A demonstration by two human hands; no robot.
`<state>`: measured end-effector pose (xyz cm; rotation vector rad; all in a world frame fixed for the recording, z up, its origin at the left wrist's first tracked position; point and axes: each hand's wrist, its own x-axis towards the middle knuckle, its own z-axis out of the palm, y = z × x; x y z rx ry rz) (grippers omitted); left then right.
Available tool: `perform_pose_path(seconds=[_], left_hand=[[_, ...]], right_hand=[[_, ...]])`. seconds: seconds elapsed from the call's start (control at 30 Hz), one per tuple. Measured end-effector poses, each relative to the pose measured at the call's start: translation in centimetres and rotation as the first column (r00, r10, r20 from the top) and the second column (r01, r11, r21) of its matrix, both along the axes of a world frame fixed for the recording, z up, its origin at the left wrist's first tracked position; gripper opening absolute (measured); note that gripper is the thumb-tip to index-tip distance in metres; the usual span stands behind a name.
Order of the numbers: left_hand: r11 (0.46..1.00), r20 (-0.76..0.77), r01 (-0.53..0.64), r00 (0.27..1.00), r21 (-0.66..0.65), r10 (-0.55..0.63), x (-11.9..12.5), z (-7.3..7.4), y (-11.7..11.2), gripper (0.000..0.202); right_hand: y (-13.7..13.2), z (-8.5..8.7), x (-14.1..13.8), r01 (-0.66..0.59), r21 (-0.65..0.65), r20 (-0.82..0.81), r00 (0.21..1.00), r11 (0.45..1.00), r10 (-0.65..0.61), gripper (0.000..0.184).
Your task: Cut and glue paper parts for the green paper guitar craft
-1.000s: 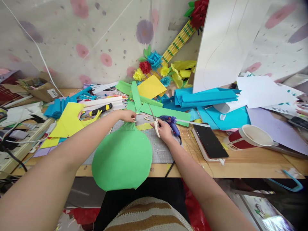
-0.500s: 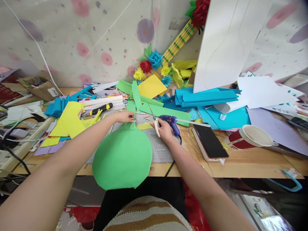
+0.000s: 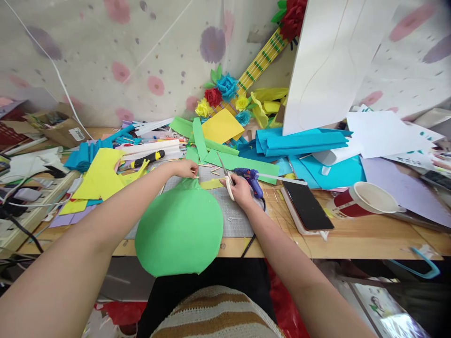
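A flower-patterned backdrop (image 3: 169,51) stands behind the littered table (image 3: 352,241). The green round shape (image 3: 179,227) overhangs the table's front edge; at its neck the left hand (image 3: 186,169) has its grip pinched narrow, contents unclear. The right hand (image 3: 241,189) grips white-handled scissors (image 3: 229,187) beside the glue gun (image 3: 251,178).

bright, even light on the table (image 3: 345,240), dimmer beneath; edges stretched, glare lower right.

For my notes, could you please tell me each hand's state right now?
Left hand: closed, apparently pinching a small pale stick.
Right hand: closed, holding white-handled scissors.
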<state>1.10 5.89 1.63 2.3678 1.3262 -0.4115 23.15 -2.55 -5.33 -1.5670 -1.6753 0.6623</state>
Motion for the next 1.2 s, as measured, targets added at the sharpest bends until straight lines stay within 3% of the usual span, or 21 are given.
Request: perform_pose_path(seconds=[0.27,0.33,0.4,0.47,0.53,0.63,0.7,0.93,1.2], left_hand=[[1.0,0.017,-0.025,1.0,0.016,0.025,-0.3,-0.1,0.0,0.021],[0.998,0.095,-0.061,0.994,0.005,0.061,-0.6,-0.2,-0.1,0.022],[0.994,0.274,-0.1,0.956,-0.034,0.105,-0.7,-0.2,-0.7,0.026],[0.986,0.512,-0.126,0.843,-0.107,0.163,-0.4,-0.2,-1.8,0.03],[0.969,0.692,-0.149,0.679,-0.199,0.246,0.2,-0.4,-3.1,0.032],[0.938,0.795,-0.187,0.498,-0.29,0.346,1.1,-0.7,-5.1,0.034],[0.922,0.811,-0.215,0.44,-0.321,0.385,1.5,-0.9,-6.0,0.035],[0.915,0.843,-0.261,0.371,-0.308,0.389,1.9,-1.6,-6.3,0.037],[0.938,0.854,-0.26,0.409,-0.228,0.321,2.3,-1.6,-6.2,0.031]], right_hand=[[0.1,0.0,0.0,0.002,0.008,0.035,0.999,1.0,-0.003,0.037],[0.0,0.1,0.0,0.011,0.0,0.051,0.999,1.0,-0.011,0.037],[-0.1,0.2,0.1,0.025,-0.003,0.08,0.997,1.0,-0.024,0.036],[-0.3,0.3,0.0,0.013,0.004,0.115,0.993,1.0,-0.013,0.034],[-0.4,0.4,-0.1,-0.045,0.015,0.141,0.989,0.999,0.043,0.032],[-0.4,0.4,-0.5,-0.171,0.033,0.193,0.968,0.985,0.162,0.031],[-0.5,0.5,-0.8,-0.227,0.035,0.233,0.949,0.973,0.213,0.031],[-0.8,1.0,-1.5,-0.326,0.032,0.282,0.91,0.945,0.305,0.033],[-1.0,1.2,-1.3,-0.329,-0.011,0.269,0.909,0.944,0.32,0.036]])
